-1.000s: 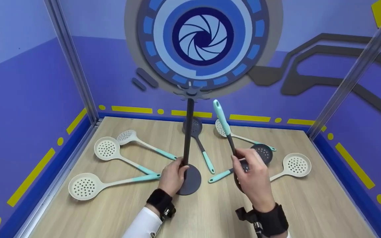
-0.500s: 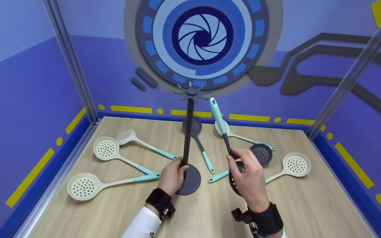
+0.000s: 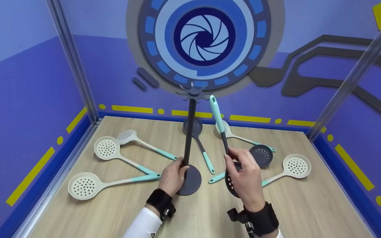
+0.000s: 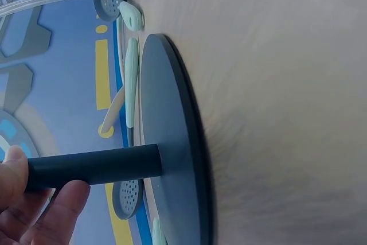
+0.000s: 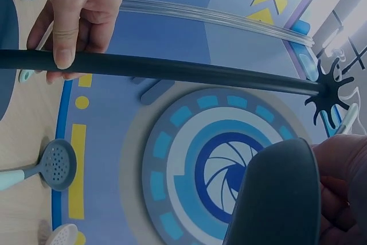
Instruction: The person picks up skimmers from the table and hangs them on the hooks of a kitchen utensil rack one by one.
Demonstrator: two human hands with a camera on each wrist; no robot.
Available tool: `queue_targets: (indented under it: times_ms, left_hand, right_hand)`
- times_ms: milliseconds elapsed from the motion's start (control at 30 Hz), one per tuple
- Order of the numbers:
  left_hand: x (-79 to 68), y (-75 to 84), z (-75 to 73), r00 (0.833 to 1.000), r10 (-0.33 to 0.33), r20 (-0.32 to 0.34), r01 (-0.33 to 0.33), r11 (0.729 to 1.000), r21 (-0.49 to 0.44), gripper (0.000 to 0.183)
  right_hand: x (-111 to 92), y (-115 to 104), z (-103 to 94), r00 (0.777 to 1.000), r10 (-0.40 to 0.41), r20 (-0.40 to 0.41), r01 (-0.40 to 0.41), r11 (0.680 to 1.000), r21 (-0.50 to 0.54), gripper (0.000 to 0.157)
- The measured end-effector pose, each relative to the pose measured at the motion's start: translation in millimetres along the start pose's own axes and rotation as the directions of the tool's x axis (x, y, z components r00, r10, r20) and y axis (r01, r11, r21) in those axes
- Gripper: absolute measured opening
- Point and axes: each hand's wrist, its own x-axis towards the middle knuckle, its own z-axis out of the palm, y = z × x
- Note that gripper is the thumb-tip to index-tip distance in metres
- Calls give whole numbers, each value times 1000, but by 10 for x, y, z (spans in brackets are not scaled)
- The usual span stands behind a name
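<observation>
My left hand (image 3: 172, 177) grips the black pole (image 3: 190, 132) of an upright stand just above its round base (image 3: 193, 183). A ring of curved hooks (image 3: 193, 94) tops the pole. In my right hand (image 3: 247, 175), finger and thumb pinch the dark shaft of a slotted skimmer (image 3: 217, 114). Its mint handle points up, the holed end close to the right-hand hooks. The skimmer's dark bowl (image 5: 275, 199) hangs low, partly hidden behind my right hand in the head view. In the right wrist view, my left hand (image 5: 86, 15) wraps the pole.
Several cream skimmers (image 3: 84, 186) with mint handles lie on the left of the wooden table (image 3: 203, 218). A dark skimmer (image 3: 193, 127) lies behind the pole, another dark one (image 3: 261, 155) at right. Cream skimmers (image 3: 296, 165) lie right and at the back. Blue walls (image 3: 21, 132) enclose the table.
My right hand has moved a little to the left with the skimmer, bringing its handle end nearer the hooks. My left hand keeps its grip on the pole.
</observation>
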Motion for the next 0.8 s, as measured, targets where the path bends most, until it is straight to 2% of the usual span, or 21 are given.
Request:
queue_targets:
  times_ms: [567,800]
  left_hand:
    - [17,-3,14,1000,-10,15,10,1000,-20,15]
    - [-8,-9,2,1000,-17,22,17,1000,-8,17]
  right_hand:
    - [-29,-38,156,1000,18,22,-18,1000,-14,19]
    - [-68,-38,230,998,13,54,-15,999,39,22]
